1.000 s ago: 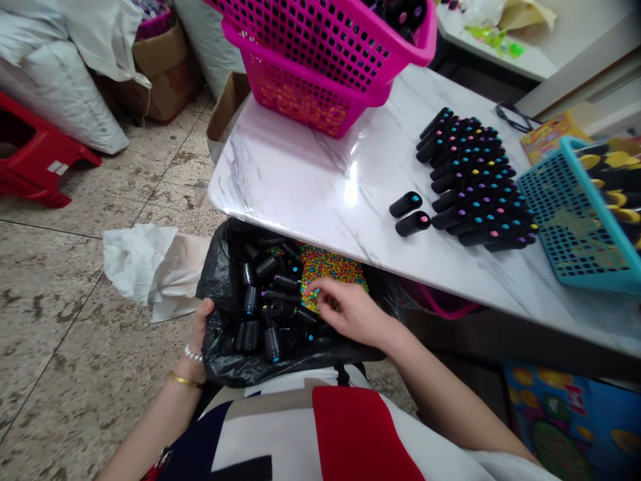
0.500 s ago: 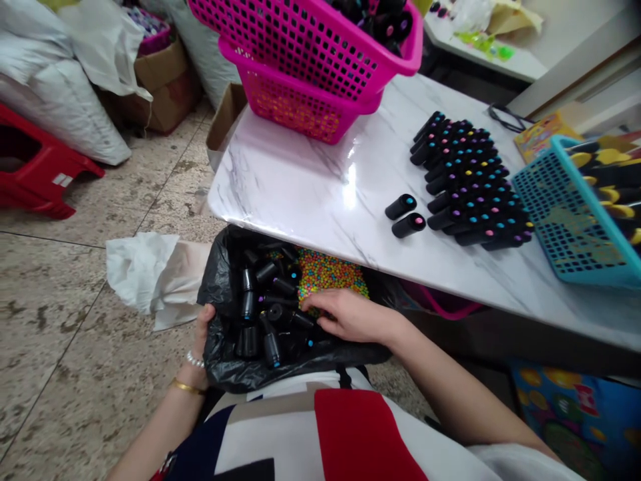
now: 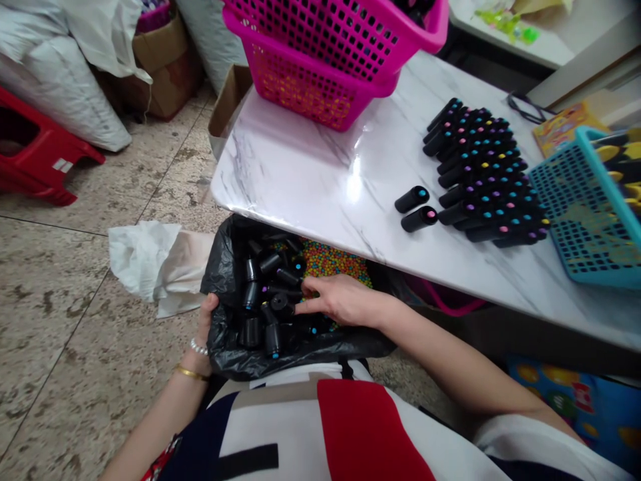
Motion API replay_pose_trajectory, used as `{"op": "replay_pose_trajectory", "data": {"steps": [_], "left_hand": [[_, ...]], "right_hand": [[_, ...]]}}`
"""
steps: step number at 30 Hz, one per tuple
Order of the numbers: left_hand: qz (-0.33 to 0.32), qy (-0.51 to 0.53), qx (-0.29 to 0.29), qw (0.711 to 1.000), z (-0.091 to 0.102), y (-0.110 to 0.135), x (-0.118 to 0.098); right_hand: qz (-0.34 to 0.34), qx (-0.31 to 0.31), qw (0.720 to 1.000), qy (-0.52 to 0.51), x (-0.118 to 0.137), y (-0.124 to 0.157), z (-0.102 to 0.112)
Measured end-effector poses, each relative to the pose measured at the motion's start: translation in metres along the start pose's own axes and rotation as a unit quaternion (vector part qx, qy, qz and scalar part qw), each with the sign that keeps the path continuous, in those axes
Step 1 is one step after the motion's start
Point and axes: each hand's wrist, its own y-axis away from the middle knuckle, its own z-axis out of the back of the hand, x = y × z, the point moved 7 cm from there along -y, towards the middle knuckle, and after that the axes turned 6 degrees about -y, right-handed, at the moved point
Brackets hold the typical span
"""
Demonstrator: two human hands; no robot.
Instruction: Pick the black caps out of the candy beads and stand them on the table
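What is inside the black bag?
The bag holds black tubes and a heap of coloured beads. The right hand covers some, the table edge hides the far side, and lower layers are out of sight.

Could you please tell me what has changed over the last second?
The right hand moved from the coloured beads leftward, its fingers now stretched onto the black tubes in the black bag; no grip shows. The left hand still holds the bag's edge, and the laid-out tubes on the table lie as before.
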Motion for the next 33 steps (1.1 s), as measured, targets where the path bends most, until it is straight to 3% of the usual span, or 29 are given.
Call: {"op": "replay_pose_trajectory", "data": {"steps": [5,11,14,17,21,27,30,33], "left_hand": [[0.018,-0.027,0.004,0.999,0.011,-0.006,0.003],[-0.017,0.0,0.004,1.0,0.006,-0.007,0.002],[0.018,0.032,0.014,0.999,-0.001,-0.003,0.005],[0.019,0.052,0.018,0.998,-0.002,-0.001,0.004],[-0.011,0.054,0.029,0.998,-0.003,-0.004,0.001],[0.024,0.04,0.044,0.998,-0.001,-0.004,0.007],[0.029,0.018,0.099,0.994,-0.002,-0.003,0.007],[0.033,0.012,0.147,0.988,-0.002,-0.005,0.009]], "right_hand": [[0.013,0.002,0.999,-0.033,-0.002,0.005,0.0],[0.009,0.023,0.999,0.047,0.001,0.011,0.0],[-0.048,-0.012,0.998,0.045,-0.001,0.025,0.012],[-0.151,-0.084,0.985,0.013,-0.014,0.046,0.024],[-0.275,-0.092,0.957,0.031,-0.034,0.067,0.014],[-0.19,-0.112,0.975,-0.024,-0.021,0.061,-0.006],[-0.144,-0.073,0.986,-0.049,-0.013,0.058,-0.012],[-0.16,-0.082,0.984,0.01,-0.019,0.063,-0.007]]}}
